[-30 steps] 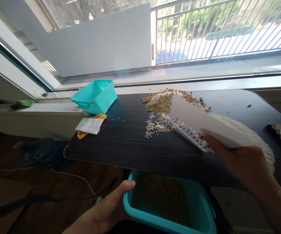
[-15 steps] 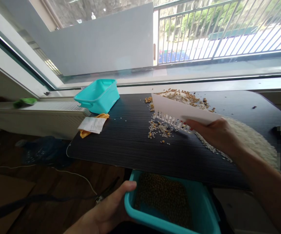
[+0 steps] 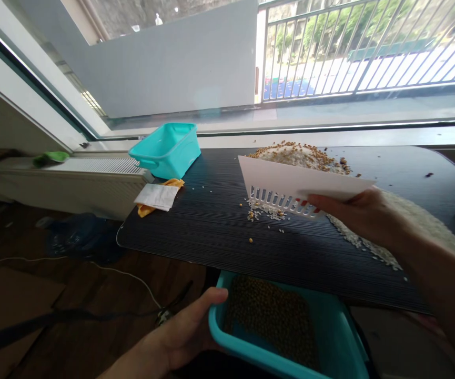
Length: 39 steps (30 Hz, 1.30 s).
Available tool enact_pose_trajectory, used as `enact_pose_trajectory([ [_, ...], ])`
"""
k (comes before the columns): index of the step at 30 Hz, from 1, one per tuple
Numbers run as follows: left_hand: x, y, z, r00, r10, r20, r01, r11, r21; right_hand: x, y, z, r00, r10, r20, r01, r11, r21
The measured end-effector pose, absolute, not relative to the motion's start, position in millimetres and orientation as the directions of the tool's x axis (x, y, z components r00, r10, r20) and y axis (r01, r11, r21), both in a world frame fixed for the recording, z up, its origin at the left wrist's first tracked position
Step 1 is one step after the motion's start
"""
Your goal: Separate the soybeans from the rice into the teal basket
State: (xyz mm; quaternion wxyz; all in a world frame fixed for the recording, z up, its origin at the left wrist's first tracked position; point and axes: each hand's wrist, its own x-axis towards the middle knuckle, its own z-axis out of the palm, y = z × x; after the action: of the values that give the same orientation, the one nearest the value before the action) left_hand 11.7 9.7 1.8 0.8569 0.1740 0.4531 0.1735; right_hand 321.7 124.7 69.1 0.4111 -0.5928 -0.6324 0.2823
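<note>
Over the right-hand half of the black wood-grain tabletop, the right hand pinches a white slotted scraper by its lower right part. The scraper stands on edge, tilted, slots downward; whether it touches the tabletop is hard to tell. Behind it, toward the tabletop's far edge, rises a mixed heap of rice and brown beans. A plain rice pile spreads over the tabletop's right end, partly behind the right forearm. Loose grains lie around the slots, and a single bean sits closer to the tabletop's near edge.

Below that near edge, the left hand clasps the left side of a turquoise bin, thumb over the rim, its other fingers mostly hidden. Brown beans cover much of the bin's floor.

At the tabletop's far left corner stands a smaller turquoise basin; in front, on the tabletop's left edge, a white folded tissue lies on an orange cloth.
</note>
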Motion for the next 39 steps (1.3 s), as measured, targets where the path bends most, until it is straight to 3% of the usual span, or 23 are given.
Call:
enact_pose_trajectory([
  [12, -8, 9, 5, 0.481, 0.492, -0.726, -0.202, 0.867, 0.455, 279, 132, 66, -0.208, 0.972, 0.112, 0.475, 0.201, -0.857],
  [21, -28, 12, 12, 0.397, 0.532, -0.748, -0.212, 0.846, 0.490, 281, 111, 70, -0.096, 0.981, 0.167, 0.462, 0.193, -0.866],
  [34, -36, 8, 14, 0.444, 0.547, -0.709, -0.217, 0.834, 0.508, 270, 100, 77, -0.480, 0.877, 0.015, 0.462, 0.267, -0.845],
  [39, -40, 8, 11, 0.432, 0.548, -0.716, -0.209, 0.833, 0.512, 277, 98, 78, -0.402, 0.912, 0.082, 0.428, 0.266, -0.863],
])
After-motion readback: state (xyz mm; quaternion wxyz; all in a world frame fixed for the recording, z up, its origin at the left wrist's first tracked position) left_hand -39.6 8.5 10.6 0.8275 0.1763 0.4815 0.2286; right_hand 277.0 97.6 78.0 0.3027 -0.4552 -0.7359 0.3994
